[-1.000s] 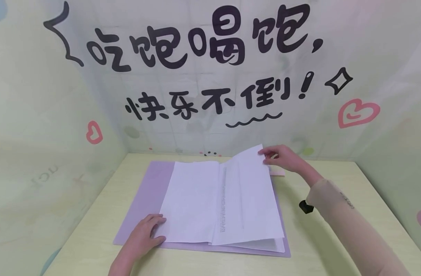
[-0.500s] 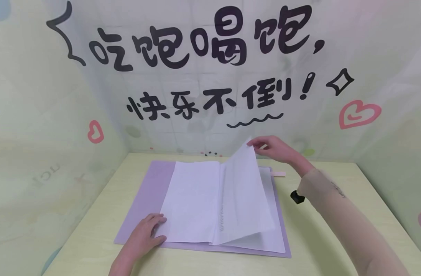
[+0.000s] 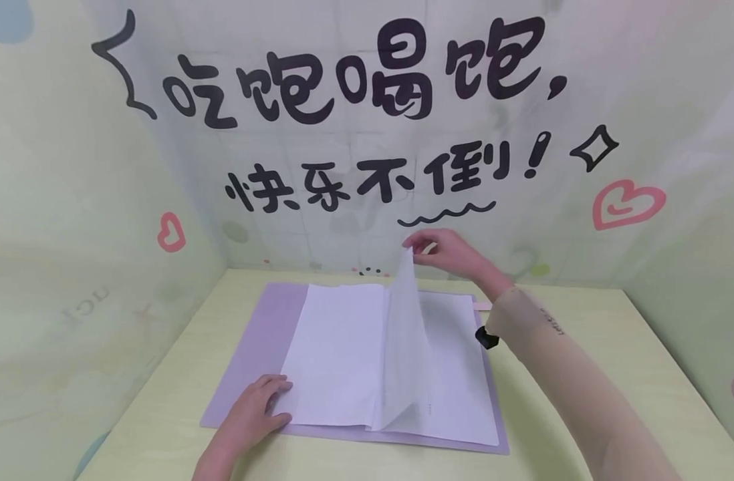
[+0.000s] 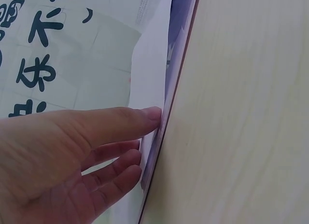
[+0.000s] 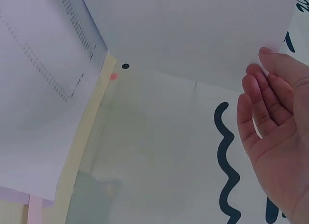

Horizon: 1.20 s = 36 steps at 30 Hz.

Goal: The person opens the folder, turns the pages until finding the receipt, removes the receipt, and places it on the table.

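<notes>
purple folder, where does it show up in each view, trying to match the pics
Head: the purple folder lies open at the lower middle, on the table.
Left wrist: a strip of the folder slants down the middle, right of the left hand.
Right wrist: only a sliver of the folder shows, lower left, under a page.
Shared landmark: the black wall lettering, partly visible in both wrist views.

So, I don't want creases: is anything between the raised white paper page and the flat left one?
Only the left hand, at the near outer corner of the flat left page, besides the right hand pinching the raised page.
</notes>
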Tool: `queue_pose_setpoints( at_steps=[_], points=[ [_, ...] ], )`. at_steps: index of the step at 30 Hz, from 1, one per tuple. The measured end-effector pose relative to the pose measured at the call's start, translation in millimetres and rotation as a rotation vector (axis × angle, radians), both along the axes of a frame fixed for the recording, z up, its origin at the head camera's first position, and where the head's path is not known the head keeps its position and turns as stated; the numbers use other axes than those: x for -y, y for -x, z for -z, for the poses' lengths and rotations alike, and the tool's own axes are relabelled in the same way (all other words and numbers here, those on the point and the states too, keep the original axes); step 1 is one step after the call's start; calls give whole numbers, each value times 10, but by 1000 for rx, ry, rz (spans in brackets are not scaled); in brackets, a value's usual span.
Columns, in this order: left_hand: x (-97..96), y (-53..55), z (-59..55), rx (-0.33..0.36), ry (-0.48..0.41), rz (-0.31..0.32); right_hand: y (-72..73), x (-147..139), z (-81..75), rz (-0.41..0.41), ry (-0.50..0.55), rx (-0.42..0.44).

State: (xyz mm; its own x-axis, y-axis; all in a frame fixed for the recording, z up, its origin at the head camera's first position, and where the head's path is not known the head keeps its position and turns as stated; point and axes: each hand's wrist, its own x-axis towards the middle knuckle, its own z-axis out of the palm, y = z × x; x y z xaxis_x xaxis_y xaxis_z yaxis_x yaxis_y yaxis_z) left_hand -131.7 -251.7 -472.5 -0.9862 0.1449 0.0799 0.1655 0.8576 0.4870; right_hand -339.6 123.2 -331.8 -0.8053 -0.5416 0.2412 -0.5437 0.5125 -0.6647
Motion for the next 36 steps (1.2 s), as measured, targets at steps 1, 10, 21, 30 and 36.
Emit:
queue_pose_setpoints(
  at_steps=[1, 10, 21, 30, 36],
  points=[
    [-8, 5, 0, 1, -1, -3, 6, 37, -4, -2, 12, 0],
    [-47, 7, -8, 8, 3, -4, 36, 343, 26, 18, 84, 28],
    [-5, -2, 14, -18, 10, 5, 42, 761, 83, -21, 135, 34],
    [7, -5, 3, -24, -6, 16, 57, 1068, 225, -137, 122, 63],
    [25, -17, 10, -36, -19, 19, 67, 1211, 448, -216, 75, 92]
  ],
)
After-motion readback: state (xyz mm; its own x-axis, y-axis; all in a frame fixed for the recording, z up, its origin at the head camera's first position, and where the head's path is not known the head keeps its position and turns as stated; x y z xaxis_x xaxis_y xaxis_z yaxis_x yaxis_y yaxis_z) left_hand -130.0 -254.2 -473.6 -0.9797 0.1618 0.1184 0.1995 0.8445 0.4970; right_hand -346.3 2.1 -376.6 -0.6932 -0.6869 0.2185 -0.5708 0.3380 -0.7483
